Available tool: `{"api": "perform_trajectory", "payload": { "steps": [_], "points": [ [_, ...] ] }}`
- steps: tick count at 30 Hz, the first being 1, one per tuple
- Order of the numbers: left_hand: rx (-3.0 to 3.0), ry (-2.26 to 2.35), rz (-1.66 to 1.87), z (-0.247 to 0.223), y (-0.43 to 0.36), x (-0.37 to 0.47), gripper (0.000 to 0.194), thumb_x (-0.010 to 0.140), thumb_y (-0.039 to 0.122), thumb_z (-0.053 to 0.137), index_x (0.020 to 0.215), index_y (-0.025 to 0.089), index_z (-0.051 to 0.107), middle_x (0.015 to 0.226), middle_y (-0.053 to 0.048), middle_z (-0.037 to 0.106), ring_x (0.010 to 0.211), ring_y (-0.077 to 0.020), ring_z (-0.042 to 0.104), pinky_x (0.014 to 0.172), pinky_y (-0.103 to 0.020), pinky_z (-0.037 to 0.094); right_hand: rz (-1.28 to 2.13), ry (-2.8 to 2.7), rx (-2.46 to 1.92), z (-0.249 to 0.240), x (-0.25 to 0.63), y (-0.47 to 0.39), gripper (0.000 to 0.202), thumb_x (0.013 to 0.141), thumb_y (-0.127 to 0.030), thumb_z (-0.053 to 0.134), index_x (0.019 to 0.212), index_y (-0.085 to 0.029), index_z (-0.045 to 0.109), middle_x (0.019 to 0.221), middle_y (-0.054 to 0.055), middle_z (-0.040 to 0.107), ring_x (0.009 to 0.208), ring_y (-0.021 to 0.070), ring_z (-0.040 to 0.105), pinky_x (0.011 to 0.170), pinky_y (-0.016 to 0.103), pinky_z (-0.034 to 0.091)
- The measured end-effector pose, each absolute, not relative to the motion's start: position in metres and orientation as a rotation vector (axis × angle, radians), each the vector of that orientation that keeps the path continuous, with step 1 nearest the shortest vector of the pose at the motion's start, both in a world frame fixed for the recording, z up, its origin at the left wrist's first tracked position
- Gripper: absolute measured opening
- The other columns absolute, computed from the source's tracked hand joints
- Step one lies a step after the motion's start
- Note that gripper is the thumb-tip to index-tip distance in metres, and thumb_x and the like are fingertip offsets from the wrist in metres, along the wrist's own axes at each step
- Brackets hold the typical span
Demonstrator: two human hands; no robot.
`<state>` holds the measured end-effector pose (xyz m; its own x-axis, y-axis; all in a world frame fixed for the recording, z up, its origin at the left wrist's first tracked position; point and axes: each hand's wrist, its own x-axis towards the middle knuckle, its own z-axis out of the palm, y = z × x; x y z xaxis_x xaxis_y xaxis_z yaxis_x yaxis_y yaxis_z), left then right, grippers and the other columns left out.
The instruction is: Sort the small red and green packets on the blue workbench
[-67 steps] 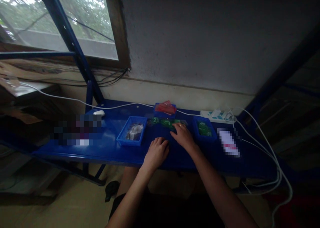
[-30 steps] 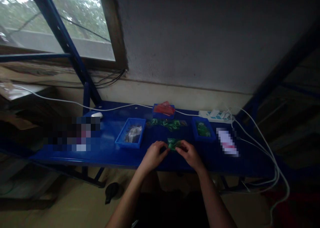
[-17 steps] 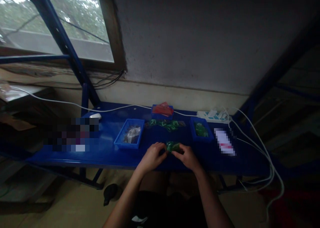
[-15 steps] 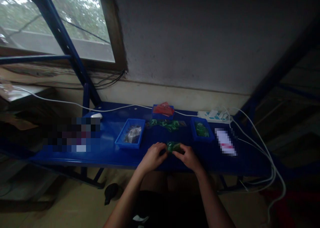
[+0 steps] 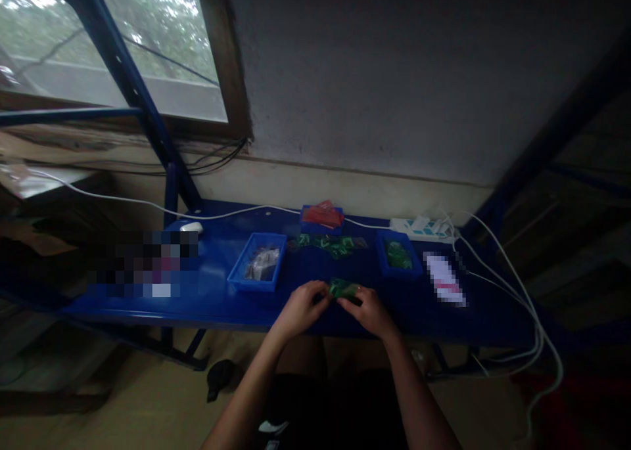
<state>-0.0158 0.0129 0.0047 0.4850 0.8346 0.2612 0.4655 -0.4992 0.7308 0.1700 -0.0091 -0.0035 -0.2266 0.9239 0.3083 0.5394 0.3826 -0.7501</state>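
Note:
Near the front edge of the blue table, my left hand (image 5: 305, 305) pinches the left end of a green plastic bag (image 5: 340, 288). The bag's right end is between the closed fingers of my right hand (image 5: 366, 307). Beyond the hands lies a row of green bags (image 5: 335, 245). A blue tray (image 5: 236, 277) with clear bags (image 5: 265, 263) stands to the left. To the right is a blue tray (image 5: 415, 271) holding green bags (image 5: 397, 255). At the back, red bags (image 5: 323, 215) fill a small blue tray (image 5: 308, 230).
A white power strip (image 5: 419, 228) and white cables (image 5: 513, 266) are at the back right. A blurred flat item (image 5: 444, 279) lies on the right of the table (image 5: 355, 318). Blurred items (image 5: 158, 266) and a white object (image 5: 191, 228) are at the left.
Both hands stay in nearly the same place, and the green bag between them has shifted and tilted slightly.

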Motion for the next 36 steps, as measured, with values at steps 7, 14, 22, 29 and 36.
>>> {"api": "perform_trajectory", "payload": {
  "steps": [7,14,22,29,36],
  "points": [
    [2.141,1.082,0.852,0.0034,0.0138,-0.016,0.018,0.085,0.026,0.05,0.072,0.017,0.058,0.075,-0.002,0.062,0.072,-0.0146,0.057,0.065,-0.023,0.038,0.623,-1.884,-1.254,-0.0021,0.1695,-0.0094,0.012,0.082,-0.022,0.059,0.086,-0.021,0.07,0.092,0.005,0.072,0.086,0.0197,0.066,0.081,0.031,0.049],
    [2.151,1.079,0.847,0.003,0.0138,-0.0147,0.02,0.085,0.028,0.05,0.072,0.018,0.06,0.074,-0.003,0.062,0.075,-0.0158,0.057,0.068,-0.025,0.04,0.623,-1.881,-1.28,-0.0021,0.1704,-0.0094,0.013,0.082,-0.024,0.058,0.087,-0.02,0.069,0.09,0.006,0.072,0.085,0.0202,0.066,0.081,0.031,0.049],
    [2.15,1.092,0.84,0.0043,0.0133,-0.0145,0.019,0.086,0.028,0.049,0.072,0.017,0.058,0.076,-0.003,0.061,0.075,-0.016,0.057,0.067,-0.025,0.039,0.608,-1.872,-1.29,0.002,0.1702,-0.0106,0.011,0.08,-0.024,0.058,0.081,-0.02,0.068,0.085,0.005,0.072,0.082,0.0203,0.066,0.078,0.031,0.049],
    [2.133,1.093,0.863,0.0036,0.013,-0.0139,0.019,0.085,0.028,0.05,0.072,0.017,0.059,0.075,-0.001,0.061,0.073,-0.0146,0.056,0.066,-0.023,0.038,0.598,-1.875,-1.296,0.001,0.17,-0.0088,0.011,0.08,-0.025,0.058,0.081,-0.018,0.067,0.086,0.007,0.072,0.082,0.0211,0.066,0.077,0.031,0.048],
    [2.129,1.115,0.871,0.0036,0.0138,-0.0134,0.019,0.085,0.028,0.051,0.072,0.017,0.06,0.075,-0.002,0.062,0.072,-0.0146,0.057,0.067,-0.023,0.039,0.619,-1.872,-1.276,0.002,0.17,-0.0093,0.012,0.081,-0.025,0.058,0.083,-0.019,0.068,0.087,0.006,0.072,0.082,0.0207,0.066,0.076,0.031,0.048]
  ]
}}
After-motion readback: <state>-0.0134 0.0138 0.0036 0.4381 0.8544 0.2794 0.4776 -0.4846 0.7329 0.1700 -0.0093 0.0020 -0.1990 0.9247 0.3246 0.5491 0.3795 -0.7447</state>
